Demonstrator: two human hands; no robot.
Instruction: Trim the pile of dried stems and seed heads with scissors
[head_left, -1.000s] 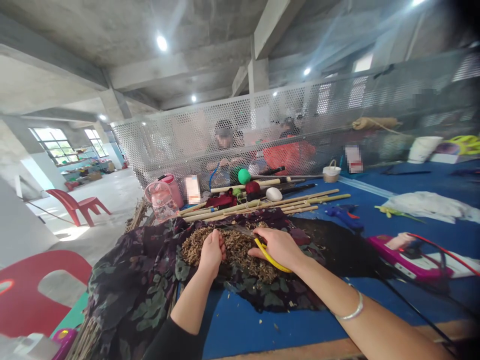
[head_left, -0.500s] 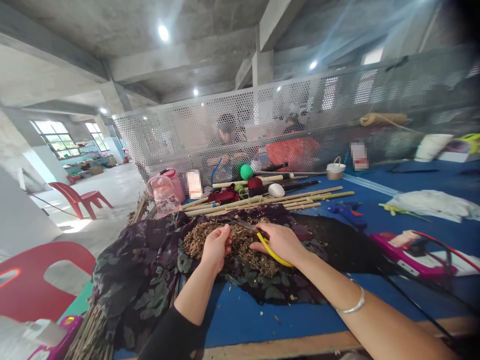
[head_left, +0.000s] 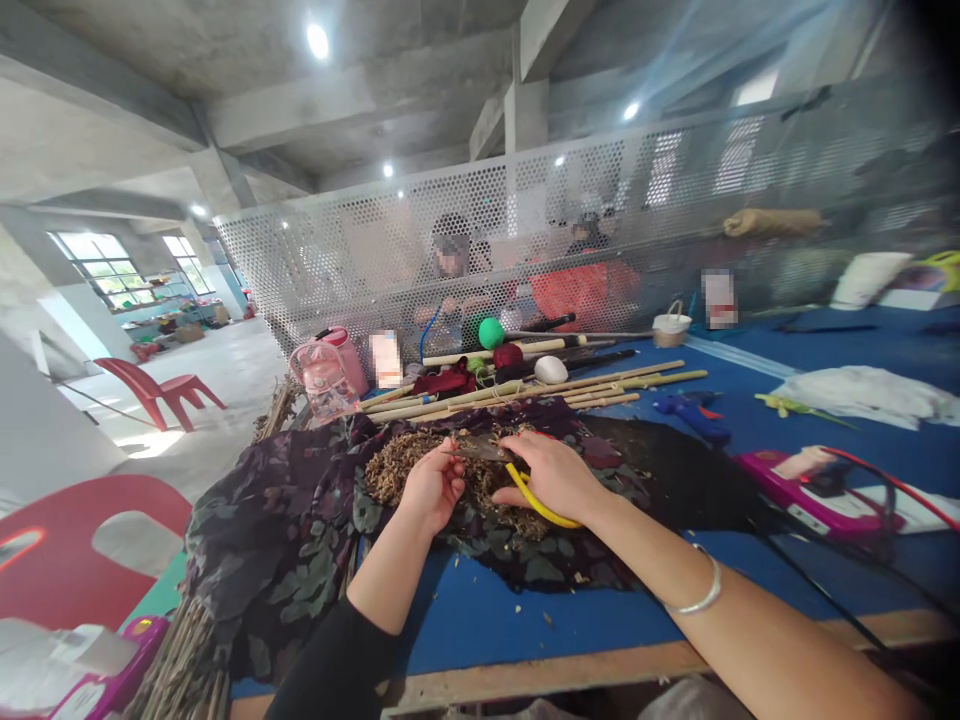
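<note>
My right hand (head_left: 556,478) is closed round scissors (head_left: 541,505) with a yellow handle; their dark blades point left toward my other hand. My left hand (head_left: 433,490) is pinched shut at the blade tips, on something too small to make out. Under both hands lies a heap of brown dried plant bits (head_left: 394,468). The heap rests on a dark leaf-patterned cloth (head_left: 300,560) spread over the blue table (head_left: 480,625).
Behind the heap lie thin bamboo sticks (head_left: 630,382), a green ball (head_left: 491,332) and a white ball (head_left: 551,370). To the right are a blue glue gun (head_left: 690,415) and a magenta box (head_left: 810,500) with cables. A perforated screen (head_left: 337,250) stands behind; people sit beyond it.
The scissors blades have swung to point left, their tips now meeting my left fingers. My left hand has barely shifted. The whole view has tilted slightly.
</note>
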